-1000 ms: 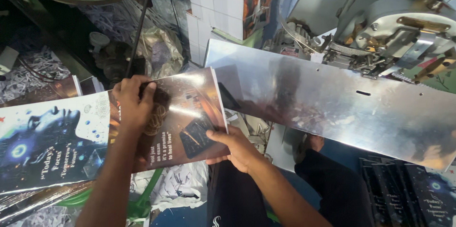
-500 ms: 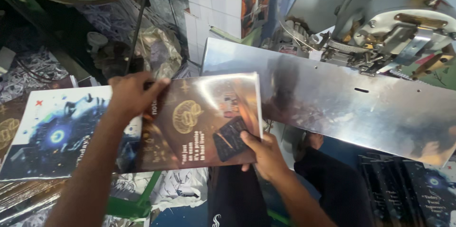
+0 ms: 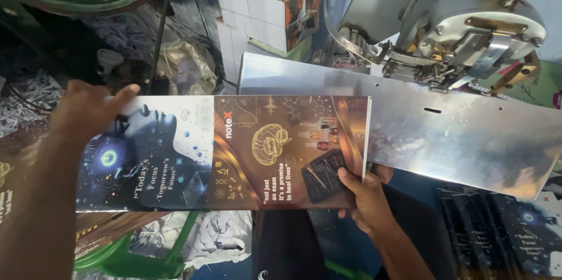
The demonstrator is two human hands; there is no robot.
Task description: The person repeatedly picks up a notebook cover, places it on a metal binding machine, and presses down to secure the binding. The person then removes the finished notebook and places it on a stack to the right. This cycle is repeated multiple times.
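Observation:
I hold a long printed cover sheet point(image 3: 234, 151) flat in front of me; its left half is blue and white, its right half brown with a gold brain drawing. My left hand point(image 3: 88, 110) grips its upper left corner with the thumb on top. My right hand point(image 3: 366, 198) pinches the lower right edge, thumb on the printed face. The sheet's right end reaches the left end of a shiny metal machine table point(image 3: 456, 133).
A grey metal machine head point(image 3: 468, 28) stands at the back right above the metal table. White and orange book stacks point(image 3: 263, 10) sit behind. More printed covers point(image 3: 515, 227) lie at lower right. A green frame point(image 3: 134, 256) and paper scraps lie below.
The sheet has moved right and opened out to full width; its blue half now shows in my hands. My right hand has shifted right along the lower edge toward the metal table.

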